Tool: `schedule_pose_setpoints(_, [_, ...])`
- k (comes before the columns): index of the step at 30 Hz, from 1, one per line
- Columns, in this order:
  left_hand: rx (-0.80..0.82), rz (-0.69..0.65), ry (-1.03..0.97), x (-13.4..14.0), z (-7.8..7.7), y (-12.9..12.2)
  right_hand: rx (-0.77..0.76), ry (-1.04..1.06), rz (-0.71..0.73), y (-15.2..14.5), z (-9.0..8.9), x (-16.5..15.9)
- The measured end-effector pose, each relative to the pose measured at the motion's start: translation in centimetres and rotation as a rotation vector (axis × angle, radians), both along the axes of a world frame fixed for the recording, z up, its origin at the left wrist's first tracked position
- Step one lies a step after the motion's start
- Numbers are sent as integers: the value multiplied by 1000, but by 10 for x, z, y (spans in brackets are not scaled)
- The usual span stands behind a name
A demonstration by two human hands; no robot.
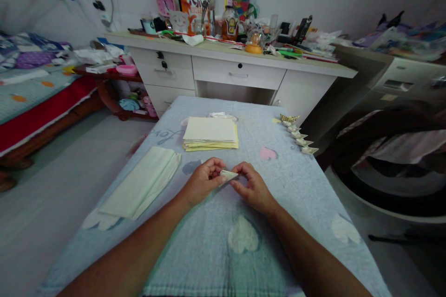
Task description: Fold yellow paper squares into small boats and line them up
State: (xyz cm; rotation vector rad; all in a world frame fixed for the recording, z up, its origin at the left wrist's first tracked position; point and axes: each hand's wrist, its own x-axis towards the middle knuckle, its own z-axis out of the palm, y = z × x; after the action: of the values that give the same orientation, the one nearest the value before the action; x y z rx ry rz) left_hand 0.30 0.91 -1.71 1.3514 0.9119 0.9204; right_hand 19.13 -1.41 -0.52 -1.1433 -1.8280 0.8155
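Observation:
A small piece of folded paper (pixel 228 176), pale and pointed at its right end, is held between my two hands over the middle of the table. My left hand (pixel 206 177) pinches its left part with the thumb in front. At the right tip, the thumb and fingers of my right hand (pixel 253 189) close on the paper. Beyond the hands lies a stack of cream and yellow paper sheets (pixel 210 130). Left of them rests a pale green folded sheet or cloth (pixel 141 183). Several small folded paper boats (pixel 304 142) stand in a row along the right edge.
A blue cloth with heart prints (pixel 278 246) covers the table. Behind it stands a white desk (pixel 216 65) crowded with jars, bags and small items. A bed (pixel 35 93) is at the left, and a front-loading washing machine (pixel 400 97) is close on the right.

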Motion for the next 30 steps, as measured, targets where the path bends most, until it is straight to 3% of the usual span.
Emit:
schedule_pose_setpoints(3, [-38, 11, -64, 1, 1, -1, -100, 75, 20, 0, -2, -3])
schedule_pose_setpoints(7, [36, 60, 19, 3, 5, -3, -226, 227, 37, -1, -5, -8])
schedule_pose_setpoints(13, [409, 233, 338, 6, 12, -11, -243, 376, -3, 1, -13, -11])
schedule_pose_setpoints(17, [592, 214, 470, 8, 16, -15, -238, 412, -15, 2, -13, -12])
schedule_pose_setpoints(24, [618, 174, 502, 9, 14, -16, -229, 468, 3, 2, -11, -13])
schedule_pose_setpoints(30, [510, 186, 440, 9, 8, -14, -194, 367, -22, 2, -10, -13])
